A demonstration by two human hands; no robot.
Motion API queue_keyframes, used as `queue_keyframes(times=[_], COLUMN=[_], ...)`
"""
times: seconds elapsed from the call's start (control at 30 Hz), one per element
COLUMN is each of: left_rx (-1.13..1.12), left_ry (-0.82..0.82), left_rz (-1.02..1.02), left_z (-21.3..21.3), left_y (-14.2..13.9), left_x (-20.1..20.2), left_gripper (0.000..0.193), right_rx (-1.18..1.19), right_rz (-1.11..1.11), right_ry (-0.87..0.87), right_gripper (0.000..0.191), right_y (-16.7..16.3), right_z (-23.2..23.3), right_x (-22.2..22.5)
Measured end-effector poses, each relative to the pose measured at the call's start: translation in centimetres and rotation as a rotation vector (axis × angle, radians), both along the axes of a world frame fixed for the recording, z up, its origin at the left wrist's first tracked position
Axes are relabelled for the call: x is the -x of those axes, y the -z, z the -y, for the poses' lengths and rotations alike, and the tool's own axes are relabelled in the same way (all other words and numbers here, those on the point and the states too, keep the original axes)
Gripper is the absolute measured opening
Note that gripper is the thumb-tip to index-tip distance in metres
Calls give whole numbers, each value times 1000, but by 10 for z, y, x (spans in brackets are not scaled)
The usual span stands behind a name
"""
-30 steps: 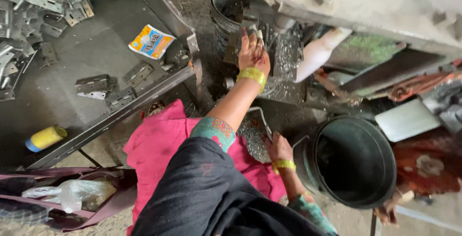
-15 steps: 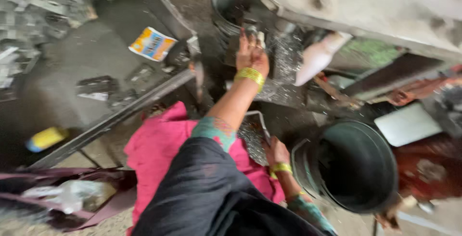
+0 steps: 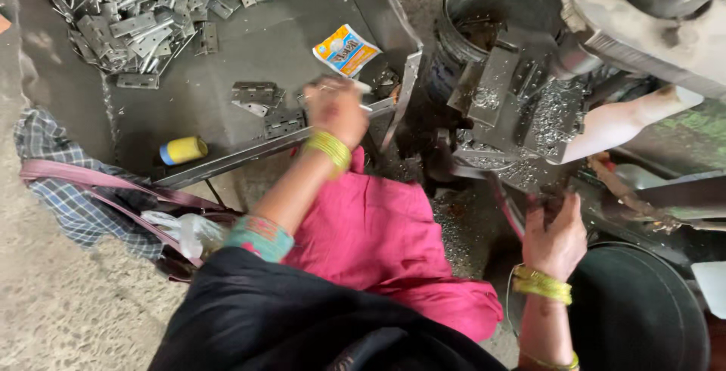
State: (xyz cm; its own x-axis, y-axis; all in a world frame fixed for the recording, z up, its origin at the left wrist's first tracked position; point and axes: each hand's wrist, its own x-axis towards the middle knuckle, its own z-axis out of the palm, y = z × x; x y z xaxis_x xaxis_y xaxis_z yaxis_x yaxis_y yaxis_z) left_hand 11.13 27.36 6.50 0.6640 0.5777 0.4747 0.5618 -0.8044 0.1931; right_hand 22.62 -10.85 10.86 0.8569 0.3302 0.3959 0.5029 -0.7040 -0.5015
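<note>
My left hand (image 3: 336, 110) reaches over the rim of a dark metal tray (image 3: 227, 161), its fingers curled down onto loose metal hinges (image 3: 266, 106). The hand is blurred, so whether it grips a hinge is unclear. My right hand (image 3: 556, 235) rests with its fingers pointing up against the lower edge of a press machine (image 3: 514, 106) strewn with metal shavings. Nothing shows inside that hand. Both wrists wear yellow bangles.
A heap of hinges (image 3: 144, 8) fills the tray's far left. A small printed sachet (image 3: 345, 49) and a yellow-capped cylinder (image 3: 181, 150) also lie in the tray. A black bucket (image 3: 643, 318) stands at the lower right, a metal drum (image 3: 491, 8) behind the machine. A bag (image 3: 98, 197) sits at the left.
My left hand has left the machine and swung left to the tray's hinges. My right hand has risen from beside the bucket to the machine's lower edge. The view has shifted.
</note>
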Motion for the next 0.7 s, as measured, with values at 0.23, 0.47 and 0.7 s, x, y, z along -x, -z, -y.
queue_keyframes(times=[0.23, 0.47, 0.7], left_rx=[98, 328, 367], left_ry=[-301, -438, -200], left_rz=[-198, -224, 322], left_z=[-137, -125, -28], left_y=[61, 40, -25], left_x=[8, 5, 18], left_gripper=[21, 46, 33], right_rx=[84, 185, 128], right_rz=[57, 42, -87], right_ry=[-3, -1, 10], right_gripper=[23, 21, 20], right_y=[-26, -29, -21], right_z=[-20, -22, -8], right_x=[-4, 2, 6])
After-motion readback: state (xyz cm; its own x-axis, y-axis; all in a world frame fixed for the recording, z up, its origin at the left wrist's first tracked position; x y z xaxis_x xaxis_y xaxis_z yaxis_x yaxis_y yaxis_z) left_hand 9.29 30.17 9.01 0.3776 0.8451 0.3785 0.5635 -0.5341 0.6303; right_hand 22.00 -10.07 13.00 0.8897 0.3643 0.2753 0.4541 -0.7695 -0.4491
